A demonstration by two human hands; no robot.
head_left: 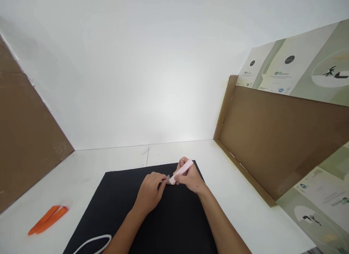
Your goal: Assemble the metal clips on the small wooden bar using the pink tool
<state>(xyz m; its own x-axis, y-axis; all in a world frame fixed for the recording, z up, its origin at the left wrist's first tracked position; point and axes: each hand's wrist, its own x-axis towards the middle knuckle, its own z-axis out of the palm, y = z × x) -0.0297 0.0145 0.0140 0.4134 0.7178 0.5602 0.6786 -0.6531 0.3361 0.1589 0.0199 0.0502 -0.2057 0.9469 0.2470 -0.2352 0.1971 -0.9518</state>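
Observation:
My right hand [192, 178] grips a pale pink stick-shaped tool [182, 170], tilted so that its lower end points down to the left. That end meets or nearly touches a small shiny object [168, 180] over the black mat [122, 195]. Thumb and fingertips of my left hand [151, 190] are pinched at the left side of this small object. Its kind is too small to make out, and the fingers partly cover it.
On the white table [76, 181], left of the mat, lie two orange strips [47, 219]. A white cord loop [94, 238] curves over the mat's near left corner. Cardboard panels stand at the left [27, 137] and right [272, 137], with a white wall [141, 72] behind.

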